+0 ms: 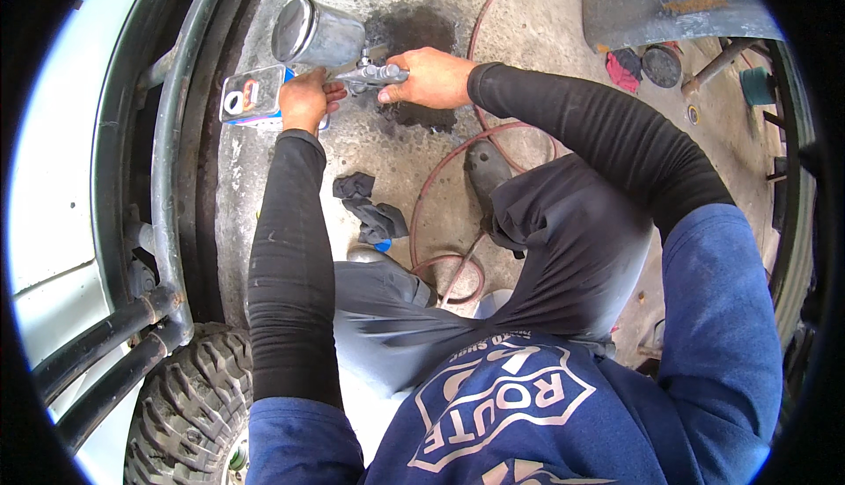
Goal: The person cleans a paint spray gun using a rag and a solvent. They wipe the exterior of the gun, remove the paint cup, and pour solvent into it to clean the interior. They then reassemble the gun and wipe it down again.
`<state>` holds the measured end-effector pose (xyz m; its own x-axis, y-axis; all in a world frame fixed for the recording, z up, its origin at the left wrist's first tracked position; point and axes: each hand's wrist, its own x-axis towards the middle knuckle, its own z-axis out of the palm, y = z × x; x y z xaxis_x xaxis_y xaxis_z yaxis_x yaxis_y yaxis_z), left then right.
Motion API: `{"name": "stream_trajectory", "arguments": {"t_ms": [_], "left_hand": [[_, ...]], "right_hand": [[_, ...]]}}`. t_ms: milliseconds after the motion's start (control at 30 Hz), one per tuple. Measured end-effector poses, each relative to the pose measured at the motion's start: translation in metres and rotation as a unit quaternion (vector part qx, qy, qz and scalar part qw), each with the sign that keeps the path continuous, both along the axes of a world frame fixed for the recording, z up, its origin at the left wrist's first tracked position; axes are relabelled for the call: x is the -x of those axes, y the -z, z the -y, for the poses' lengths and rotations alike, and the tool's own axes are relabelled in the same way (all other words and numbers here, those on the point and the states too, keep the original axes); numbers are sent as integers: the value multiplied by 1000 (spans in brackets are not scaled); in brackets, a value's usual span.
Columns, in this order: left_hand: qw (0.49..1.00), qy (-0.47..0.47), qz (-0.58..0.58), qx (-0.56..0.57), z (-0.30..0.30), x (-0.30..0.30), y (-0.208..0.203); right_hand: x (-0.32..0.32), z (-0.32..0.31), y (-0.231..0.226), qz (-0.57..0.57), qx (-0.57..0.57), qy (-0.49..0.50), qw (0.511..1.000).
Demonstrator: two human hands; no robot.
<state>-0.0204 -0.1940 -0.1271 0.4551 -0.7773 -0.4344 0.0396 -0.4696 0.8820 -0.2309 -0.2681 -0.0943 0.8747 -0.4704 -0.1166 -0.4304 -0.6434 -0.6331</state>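
Right hand wrapped round spray gun, gun up between both hands over concrete floor; left hand curled at gun's front, grip unclear—close adjusting, seemingly; next move calls for steady right hold

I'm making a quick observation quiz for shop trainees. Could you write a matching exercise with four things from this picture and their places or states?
Things:
1. spray gun
2. hose
3. tire
4. black cloth

Places or states:
a. reddish, looping over the concrete floor
b. crumpled on the floor
c. at the picture's lower left
d. gripped in the right hand

Pairs: 1-d, 2-a, 3-c, 4-b
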Motion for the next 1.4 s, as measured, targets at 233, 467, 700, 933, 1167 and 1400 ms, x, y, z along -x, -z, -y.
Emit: {"name": "stream_trajectory", "arguments": {"t_ms": [233,467,700,933,1167,1400], "left_hand": [[1000,10,20,16,1,2,1],[1000,6,11,23,2,4,2],[996,13,86,-1,1,-7,5],[994,1,102,33,2,-10,5],[988,41,141,47,0,-11,3],[981,31,180,62,-1,-8,1]], "right_hand": [[7,1,-10,-16,-29,-11,999],[7,3,-3,2,-30,36,999],[26,29,-4,-15,26,113,993],[31,30,-4,-59,4,144,988],[25,31,-7,-50,-34,159,986],[23,21,-10,-16,15,67,998]]}}
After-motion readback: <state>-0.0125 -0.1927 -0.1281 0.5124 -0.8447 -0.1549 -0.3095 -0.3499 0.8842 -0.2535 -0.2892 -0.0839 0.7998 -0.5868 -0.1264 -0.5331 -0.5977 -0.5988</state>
